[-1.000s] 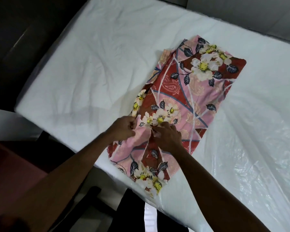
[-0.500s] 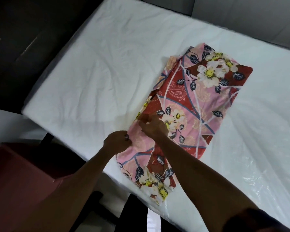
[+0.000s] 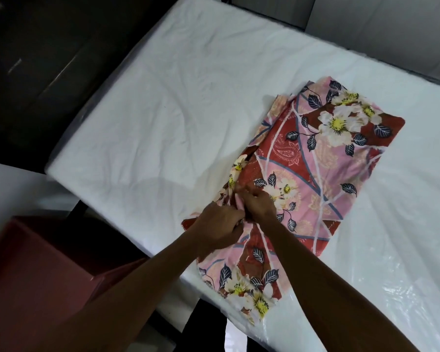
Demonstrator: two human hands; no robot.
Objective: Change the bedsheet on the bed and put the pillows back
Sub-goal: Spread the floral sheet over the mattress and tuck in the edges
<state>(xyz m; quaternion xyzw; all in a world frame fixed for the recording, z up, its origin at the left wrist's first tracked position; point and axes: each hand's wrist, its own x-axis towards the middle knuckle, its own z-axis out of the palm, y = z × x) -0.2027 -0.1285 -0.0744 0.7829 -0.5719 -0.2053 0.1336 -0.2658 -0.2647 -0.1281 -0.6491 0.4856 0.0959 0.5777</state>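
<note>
Pink-and-red floral sheet (image 3: 315,158), folded into a long strip, lies on the white mattress (image 3: 163,97). It runs from the mattress's middle to its near edge. The sheet's near end droops slightly over that edge. Its far end is flat and well apart from the far edge.

Left hand (image 3: 219,227) is curled, gripping a bunched fold at the sheet's left side, close to the near edge. Right hand (image 3: 258,203) is touching the left one, with its fingers bent and pinching the same fold just beyond it. Both forearms come in from the bottom and cross over the sheet's near end.

Clear plastic (image 3: 391,275) wraps the mattress; it shows shiny and wrinkled toward the right side, and the sheet's right edge lies on it. The mattress's left part is bare white, creased.

Containers: one maroon box (image 3: 36,262) stands off the mattress, beside its near left corner. Its inside is dark, so cannot tell what it holds.

Counts: one sheet, one mattress, one box, two hands.
</note>
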